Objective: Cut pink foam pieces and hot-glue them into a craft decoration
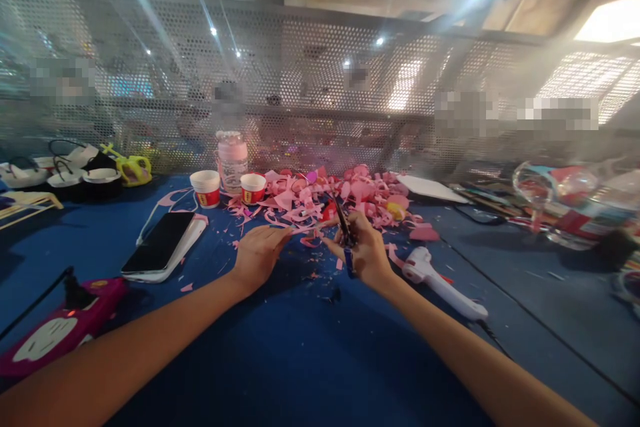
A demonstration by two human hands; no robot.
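Observation:
My left hand (260,257) is closed, its fingers pinching a thin pink strip (303,229) that points toward my right hand. My right hand (370,252) is wrapped round dark-handled scissors (347,233); their blades point up and away from me. Whether the blades touch the strip I cannot tell. Just beyond both hands lies a heap of pink scraps (365,188), curls and cut-offs mixed together. Small pink bits are scattered on the blue table (310,360) beneath my hands.
Left of the heap stand two red-and-white paper cups (205,188) and a pink-lidded bottle (233,160). A phone (159,241) lies nearer, beyond a magenta power strip (60,330). A white glue gun (445,285) with a cord lies right. Perforated metal panels (320,80) close off the back.

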